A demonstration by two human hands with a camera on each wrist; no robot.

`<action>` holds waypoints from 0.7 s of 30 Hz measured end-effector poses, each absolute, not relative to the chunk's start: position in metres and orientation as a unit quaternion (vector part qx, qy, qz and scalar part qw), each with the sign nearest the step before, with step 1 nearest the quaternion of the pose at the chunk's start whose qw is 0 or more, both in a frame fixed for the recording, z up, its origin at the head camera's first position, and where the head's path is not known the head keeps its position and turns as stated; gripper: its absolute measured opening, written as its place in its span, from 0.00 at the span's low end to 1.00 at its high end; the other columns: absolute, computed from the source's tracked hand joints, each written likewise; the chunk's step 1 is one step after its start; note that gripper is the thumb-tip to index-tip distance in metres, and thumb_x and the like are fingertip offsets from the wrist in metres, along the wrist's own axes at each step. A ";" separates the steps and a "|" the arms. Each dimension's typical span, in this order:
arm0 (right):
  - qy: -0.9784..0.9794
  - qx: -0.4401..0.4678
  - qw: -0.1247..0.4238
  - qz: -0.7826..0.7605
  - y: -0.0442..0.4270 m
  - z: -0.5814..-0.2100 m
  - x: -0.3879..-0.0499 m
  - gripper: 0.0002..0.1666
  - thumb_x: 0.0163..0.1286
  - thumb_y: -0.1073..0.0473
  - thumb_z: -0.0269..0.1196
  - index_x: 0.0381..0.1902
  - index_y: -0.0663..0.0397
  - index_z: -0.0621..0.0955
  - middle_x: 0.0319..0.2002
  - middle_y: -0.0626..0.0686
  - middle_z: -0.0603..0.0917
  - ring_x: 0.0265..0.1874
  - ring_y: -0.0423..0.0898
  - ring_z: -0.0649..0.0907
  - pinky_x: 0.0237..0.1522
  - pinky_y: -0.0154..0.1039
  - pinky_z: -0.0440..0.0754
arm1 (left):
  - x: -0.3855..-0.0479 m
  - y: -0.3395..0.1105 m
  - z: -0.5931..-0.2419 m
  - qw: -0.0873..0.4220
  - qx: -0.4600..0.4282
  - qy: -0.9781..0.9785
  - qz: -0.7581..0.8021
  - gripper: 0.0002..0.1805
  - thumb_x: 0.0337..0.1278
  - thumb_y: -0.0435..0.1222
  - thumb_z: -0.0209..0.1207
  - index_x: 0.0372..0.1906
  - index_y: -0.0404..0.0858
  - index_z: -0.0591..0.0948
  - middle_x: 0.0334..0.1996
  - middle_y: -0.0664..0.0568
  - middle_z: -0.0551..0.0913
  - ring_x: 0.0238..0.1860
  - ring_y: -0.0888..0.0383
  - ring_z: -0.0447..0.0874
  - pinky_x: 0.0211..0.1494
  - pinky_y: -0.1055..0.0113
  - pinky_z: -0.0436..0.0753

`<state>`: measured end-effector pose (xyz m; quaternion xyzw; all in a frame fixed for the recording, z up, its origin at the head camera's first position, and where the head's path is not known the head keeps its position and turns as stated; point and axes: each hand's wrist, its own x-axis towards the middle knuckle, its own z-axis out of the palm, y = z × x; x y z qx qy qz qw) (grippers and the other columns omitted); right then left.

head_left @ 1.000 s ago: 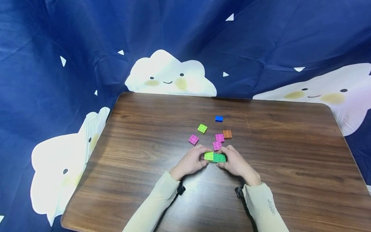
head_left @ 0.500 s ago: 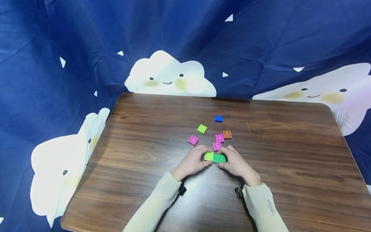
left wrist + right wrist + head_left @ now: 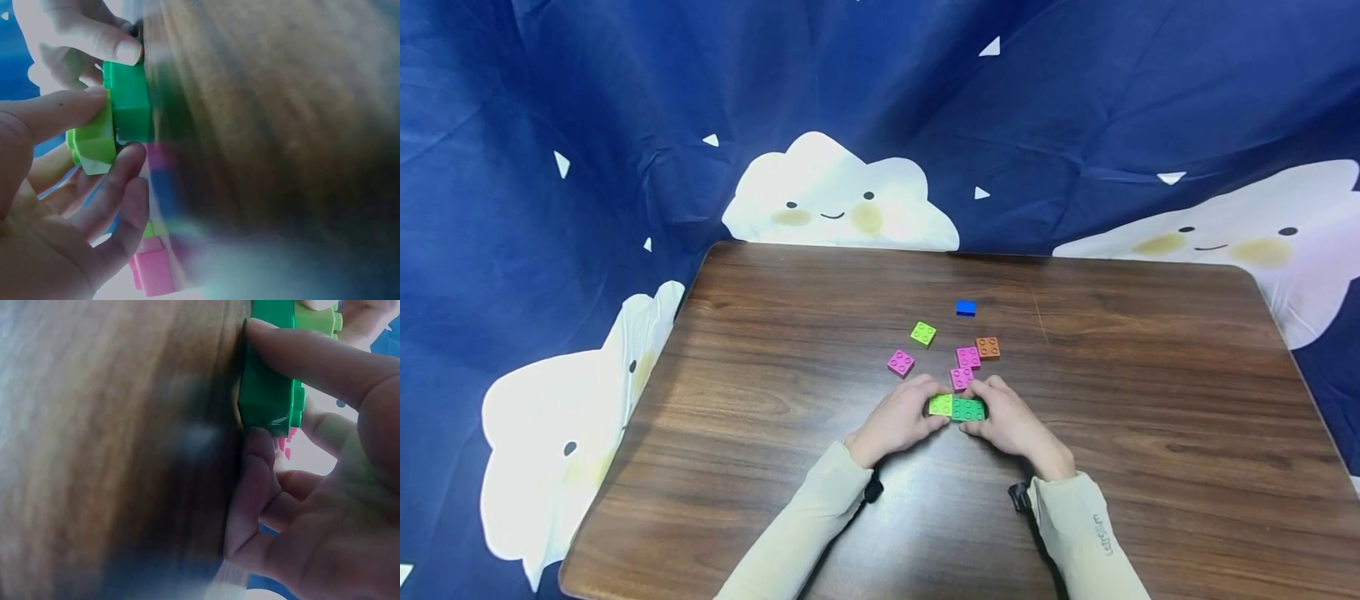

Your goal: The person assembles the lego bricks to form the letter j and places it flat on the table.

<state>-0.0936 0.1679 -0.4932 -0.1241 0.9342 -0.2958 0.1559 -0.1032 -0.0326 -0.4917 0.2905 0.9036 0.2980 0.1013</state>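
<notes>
In the head view a lime-green brick (image 3: 941, 405) sits on the left end of a longer green brick (image 3: 968, 409), close in front of the person. My left hand (image 3: 898, 421) pinches the lime brick between thumb and fingers, its thumb (image 3: 72, 112) on one side in the left wrist view. From the other end my right hand (image 3: 1011, 421) grips the green brick; its thumb (image 3: 300, 356) lies along the side. The green brick (image 3: 265, 394) rests on or just over the tabletop. Whether the studs are fully pressed together cannot be told.
Just beyond the hands lie two pink bricks (image 3: 967, 357) and an orange brick (image 3: 988, 347). Another pink brick (image 3: 901, 363) and a lime brick (image 3: 923, 334) are to the left, with a blue brick (image 3: 966, 308) farther back. The wooden table (image 3: 1150, 400) meets a blue curtain (image 3: 880, 75).
My left thumb has shifted slightly right along the near side of the lime brick. The right hand, the green brick and the loose bricks stay in place.
</notes>
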 end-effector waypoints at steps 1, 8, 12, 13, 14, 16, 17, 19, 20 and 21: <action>0.934 -0.125 0.155 -0.297 0.168 -0.493 -0.094 0.21 0.55 0.57 0.71 0.46 0.53 0.79 0.40 0.54 0.75 0.37 0.47 0.74 0.42 0.45 0.74 | -0.104 -0.032 -0.491 0.100 0.292 0.905 0.294 0.22 0.55 0.40 0.66 0.55 0.40 0.80 0.48 0.54 0.81 0.47 0.62 0.78 0.53 0.71 0.77; 0.932 -0.131 0.148 -0.303 0.169 -0.494 -0.093 0.20 0.55 0.57 0.71 0.44 0.51 0.78 0.38 0.53 0.74 0.36 0.46 0.73 0.41 0.45 0.73 | -0.107 -0.031 -0.488 0.100 0.311 0.909 0.260 0.21 0.56 0.41 0.65 0.55 0.41 0.80 0.47 0.55 0.81 0.46 0.62 0.78 0.52 0.70 0.77; 0.932 -0.126 0.155 -0.302 0.169 -0.493 -0.093 0.20 0.55 0.57 0.71 0.45 0.52 0.79 0.39 0.54 0.74 0.37 0.46 0.74 0.42 0.46 0.74 | -0.108 -0.031 -0.488 0.099 0.314 0.912 0.244 0.21 0.56 0.42 0.65 0.55 0.43 0.80 0.46 0.56 0.81 0.44 0.63 0.77 0.47 0.72 0.78; 0.932 -0.124 0.157 -0.302 0.169 -0.493 -0.093 0.20 0.55 0.56 0.71 0.46 0.51 0.79 0.40 0.54 0.74 0.37 0.46 0.74 0.42 0.46 0.74 | -0.108 -0.030 -0.488 0.099 0.313 0.913 0.241 0.21 0.55 0.42 0.65 0.54 0.43 0.81 0.45 0.57 0.81 0.43 0.64 0.77 0.46 0.72 0.77; 0.932 -0.122 0.158 -0.302 0.169 -0.492 -0.092 0.20 0.55 0.56 0.71 0.46 0.51 0.79 0.40 0.54 0.74 0.37 0.46 0.74 0.42 0.46 0.74 | -0.108 -0.030 -0.488 0.098 0.312 0.914 0.240 0.21 0.55 0.42 0.65 0.54 0.43 0.81 0.45 0.57 0.81 0.42 0.64 0.77 0.44 0.72 0.77; 0.933 -0.119 0.160 -0.301 0.168 -0.492 -0.092 0.21 0.55 0.56 0.71 0.46 0.51 0.79 0.41 0.54 0.74 0.37 0.47 0.74 0.43 0.46 0.74 | -0.107 -0.030 -0.487 0.099 0.305 0.916 0.240 0.20 0.54 0.42 0.66 0.54 0.44 0.81 0.43 0.58 0.81 0.40 0.65 0.76 0.41 0.73 0.76; 0.933 -0.118 0.160 -0.301 0.168 -0.492 -0.092 0.21 0.55 0.56 0.71 0.46 0.51 0.79 0.41 0.54 0.74 0.38 0.47 0.74 0.43 0.46 0.74 | -0.107 -0.029 -0.486 0.099 0.301 0.917 0.242 0.20 0.54 0.42 0.66 0.53 0.44 0.81 0.42 0.58 0.81 0.39 0.65 0.76 0.39 0.73 0.76; 0.933 -0.118 0.158 -0.303 0.168 -0.492 -0.092 0.21 0.55 0.57 0.71 0.47 0.52 0.79 0.41 0.54 0.75 0.37 0.47 0.74 0.43 0.46 0.74 | -0.106 -0.029 -0.485 0.098 0.291 0.920 0.245 0.20 0.52 0.41 0.67 0.52 0.44 0.82 0.41 0.58 0.81 0.37 0.65 0.76 0.37 0.73 0.76; 0.932 -0.118 0.157 -0.303 0.168 -0.492 -0.092 0.21 0.55 0.57 0.71 0.47 0.52 0.79 0.41 0.54 0.75 0.37 0.47 0.74 0.43 0.46 0.74 | -0.106 -0.028 -0.485 0.097 0.286 0.920 0.248 0.20 0.52 0.41 0.67 0.52 0.44 0.82 0.40 0.58 0.81 0.37 0.65 0.76 0.37 0.73 0.76; 0.932 -0.118 0.156 -0.304 0.168 -0.492 -0.092 0.21 0.55 0.57 0.71 0.47 0.52 0.79 0.41 0.54 0.75 0.37 0.47 0.74 0.42 0.45 0.74 | -0.106 -0.028 -0.485 0.095 0.282 0.921 0.251 0.20 0.51 0.41 0.68 0.51 0.44 0.82 0.40 0.58 0.81 0.37 0.65 0.76 0.37 0.73 0.76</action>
